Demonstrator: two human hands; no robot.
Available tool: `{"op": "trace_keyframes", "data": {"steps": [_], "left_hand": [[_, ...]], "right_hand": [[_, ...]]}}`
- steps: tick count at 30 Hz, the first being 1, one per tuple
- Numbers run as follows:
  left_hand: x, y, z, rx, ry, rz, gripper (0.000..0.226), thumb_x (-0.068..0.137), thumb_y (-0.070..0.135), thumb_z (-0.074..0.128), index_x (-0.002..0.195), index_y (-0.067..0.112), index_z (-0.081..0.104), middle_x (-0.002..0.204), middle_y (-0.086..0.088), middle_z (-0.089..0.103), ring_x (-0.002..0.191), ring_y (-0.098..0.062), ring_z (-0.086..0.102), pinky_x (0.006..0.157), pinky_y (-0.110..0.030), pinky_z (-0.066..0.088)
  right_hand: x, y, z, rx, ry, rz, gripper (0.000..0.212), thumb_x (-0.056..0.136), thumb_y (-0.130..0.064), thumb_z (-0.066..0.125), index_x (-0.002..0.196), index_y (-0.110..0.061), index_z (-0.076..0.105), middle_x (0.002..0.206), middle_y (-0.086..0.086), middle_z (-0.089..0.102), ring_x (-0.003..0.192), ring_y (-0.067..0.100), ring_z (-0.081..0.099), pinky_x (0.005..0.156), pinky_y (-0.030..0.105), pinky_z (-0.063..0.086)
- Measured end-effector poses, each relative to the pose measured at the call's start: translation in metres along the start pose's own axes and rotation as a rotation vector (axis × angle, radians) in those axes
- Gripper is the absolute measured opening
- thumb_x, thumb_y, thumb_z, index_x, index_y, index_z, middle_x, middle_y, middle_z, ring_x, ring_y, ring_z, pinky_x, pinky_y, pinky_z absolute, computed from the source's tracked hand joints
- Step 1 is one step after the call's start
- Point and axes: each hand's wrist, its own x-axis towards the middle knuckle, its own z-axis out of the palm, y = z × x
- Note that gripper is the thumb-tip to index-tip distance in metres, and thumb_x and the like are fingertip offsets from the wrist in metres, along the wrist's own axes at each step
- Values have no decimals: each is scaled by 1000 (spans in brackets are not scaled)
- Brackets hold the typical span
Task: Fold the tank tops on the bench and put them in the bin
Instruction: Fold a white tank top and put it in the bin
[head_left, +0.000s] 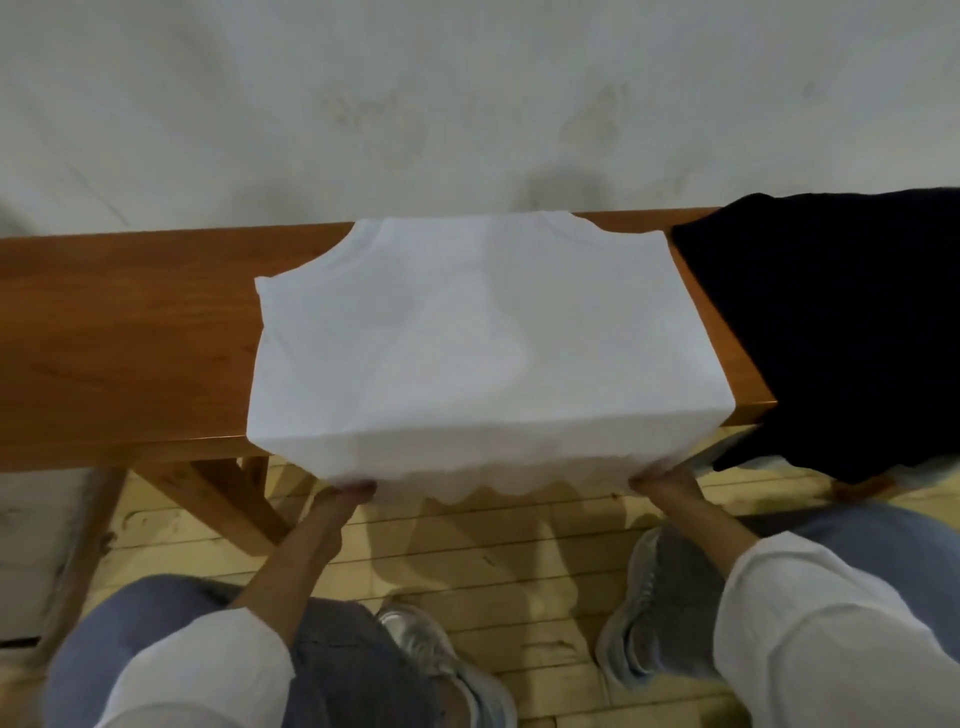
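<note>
So the white tank top (457, 332) lies flat across the wooden surface (119, 332), straps at the far edge, hem hanging off the near edge. Left hand (343, 499) and right hand (660, 480) each pinch a hem corner, equally near. Looks like the fold goes away from the person. Dark top (831, 322) waits at right.

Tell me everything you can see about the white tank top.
The white tank top is thin, plain fabric, lying spread flat across the wooden bench. Its neck and armhole curves point toward the wall; its hem hangs over the near edge. The left hand and the right hand pinch the two hem corners. A dark garment lies to its right.
</note>
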Motion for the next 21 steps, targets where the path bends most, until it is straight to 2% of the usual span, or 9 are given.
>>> {"op": "trace_keyframes", "data": {"steps": [3,6,8,10,12,13,15,17,21], "left_hand": [[4,-16,1,-57,17,-109,54,96,27,55,143,6,36,148,-10,39,137,-31,31,111,-49,21],[2,-23,1,-85,77,-159,49,97,28,53,138,4,40,132,-10,50,125,-31,42,102,-47,30],[-7,-20,-1,-31,91,-146,38,99,28,47,130,5,43,126,-7,48,120,-32,45,93,-40,37],[-16,-16,-3,53,128,-125,45,98,25,50,133,-2,44,130,-18,50,121,-37,48,88,-37,42],[-26,-12,-7,116,188,-98,51,96,23,55,133,-8,43,126,-24,53,115,-40,52,88,-40,44],[-36,-10,-11,112,198,-73,51,96,22,56,134,-9,42,115,-23,57,106,-38,55,86,-41,46],[-54,-7,-15,44,171,-27,41,97,20,53,129,-5,45,87,-14,56,78,-31,57,68,-39,48],[-73,-1,-19,39,168,1,33,100,23,47,120,-3,49,78,-12,54,64,-25,55,57,-34,45],[-109,13,-23,26,93,15,24,99,15,42,111,-4,52,70,-12,53,56,-20,50,49,-27,40]], "right_hand": [[8,10,2,145,43,57,44,90,-9,59,130,2,46,127,19,55,113,39,53,97,44,47],[7,7,4,169,19,145,28,95,-10,52,121,-2,46,117,18,57,104,35,57,89,40,51],[-8,5,2,128,1,172,17,97,-11,49,112,-3,47,108,17,56,99,33,58,81,37,51],[-19,10,1,98,-21,126,24,95,-11,51,116,1,52,109,18,57,96,32,57,77,36,49],[-29,18,0,121,4,75,28,93,-11,54,117,2,54,111,20,59,96,33,57,79,38,48],[-41,20,-5,141,24,53,27,92,-12,54,116,3,56,111,21,60,97,35,57,82,40,49],[-55,27,-10,185,54,-5,26,93,-13,55,115,1,58,110,21,61,97,37,58,86,44,51],[-72,29,-17,240,69,-100,26,94,-13,54,116,0,58,109,20,62,96,38,59,84,45,52],[-110,24,-31,278,176,-221,16,92,-4,51,106,3,54,83,12,56,81,31,55,70,40,46]]}}
